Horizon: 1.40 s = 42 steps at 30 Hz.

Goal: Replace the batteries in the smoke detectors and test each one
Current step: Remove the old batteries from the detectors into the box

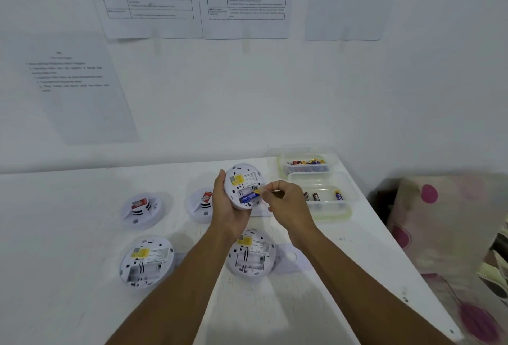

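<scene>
Left hand (228,207) cradles round white plastic smoke detector (243,185) at frame centre, back up. Right hand (286,201) pinches blue-and-yellow cylindrical battery (249,196), half-seated in bay. Battery's long axis runs lower left to upper right; right fingertips (264,190) at its upper-right end.

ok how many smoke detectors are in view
5: one held in the left hand, two face-down near the table's front, two behind them at left. Hands may hide others.
</scene>
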Each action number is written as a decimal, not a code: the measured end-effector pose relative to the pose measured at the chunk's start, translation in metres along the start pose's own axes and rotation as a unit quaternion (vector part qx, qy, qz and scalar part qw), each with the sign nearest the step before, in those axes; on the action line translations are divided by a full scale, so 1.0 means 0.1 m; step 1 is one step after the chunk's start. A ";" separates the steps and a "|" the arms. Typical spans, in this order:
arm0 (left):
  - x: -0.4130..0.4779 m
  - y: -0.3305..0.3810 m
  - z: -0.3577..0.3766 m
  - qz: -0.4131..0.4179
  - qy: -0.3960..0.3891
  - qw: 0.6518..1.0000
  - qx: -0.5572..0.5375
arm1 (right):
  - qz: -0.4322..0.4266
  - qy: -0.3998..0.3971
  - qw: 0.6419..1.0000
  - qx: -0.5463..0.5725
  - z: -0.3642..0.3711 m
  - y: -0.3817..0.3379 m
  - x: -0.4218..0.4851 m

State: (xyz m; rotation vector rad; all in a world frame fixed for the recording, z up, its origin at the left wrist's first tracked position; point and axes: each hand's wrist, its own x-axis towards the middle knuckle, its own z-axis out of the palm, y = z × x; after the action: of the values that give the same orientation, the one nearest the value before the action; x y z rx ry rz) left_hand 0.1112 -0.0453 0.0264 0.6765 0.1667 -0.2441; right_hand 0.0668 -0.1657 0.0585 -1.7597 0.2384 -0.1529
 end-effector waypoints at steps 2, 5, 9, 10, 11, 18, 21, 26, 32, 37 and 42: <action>-0.01 -0.02 0.01 -0.005 -0.002 1.000 0.000 | -0.024 0.012 1.000 -0.002 0.00 -0.02 0.00; -0.01 -0.04 0.03 -0.011 -0.006 1.000 0.002 | -0.057 0.018 0.998 -0.005 0.01 -0.05 -0.01; 0.00 -0.05 0.06 -0.021 -0.017 1.000 -0.016 | -0.083 0.009 0.997 -0.005 -0.15 -0.09 0.05; 0.02 -0.05 0.07 -0.023 -0.020 0.999 -0.026 | -0.088 0.009 0.996 -0.006 -0.26 -0.10 0.12; 0.03 -0.05 0.07 -0.023 -0.022 0.999 -0.034 | -0.089 0.010 0.996 -0.012 -0.41 -0.10 0.20; 0.16 -0.13 0.11 -0.028 -0.042 0.998 -0.040 | -0.060 -0.017 0.917 -0.393 -1.42 0.02 0.90; 0.18 -0.18 0.14 -0.030 -0.046 0.998 -0.033 | -0.040 -0.060 0.879 -0.471 -1.46 0.15 1.04; 0.21 -0.17 0.16 -0.032 -0.046 0.998 -0.021 | -0.054 -0.089 0.828 -0.551 -1.39 0.27 1.15; 0.17 -0.11 0.17 -0.024 -0.036 0.999 -0.011 | -0.090 -0.043 0.795 -0.598 -1.36 0.29 1.11; 0.16 0.00 0.11 -0.026 -0.007 1.000 0.010 | -0.146 -0.066 0.950 -0.267 -0.90 0.00 0.83; 0.12 0.16 0.06 -0.020 0.011 0.997 0.076 | -0.029 -0.156 0.987 -0.032 -0.29 -0.02 0.62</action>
State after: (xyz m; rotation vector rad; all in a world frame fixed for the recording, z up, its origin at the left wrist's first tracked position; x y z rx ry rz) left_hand 0.1273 -0.0393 0.0381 0.8282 0.1843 -0.2893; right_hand 0.1197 -0.2083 0.0644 -1.8271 -0.0349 0.0909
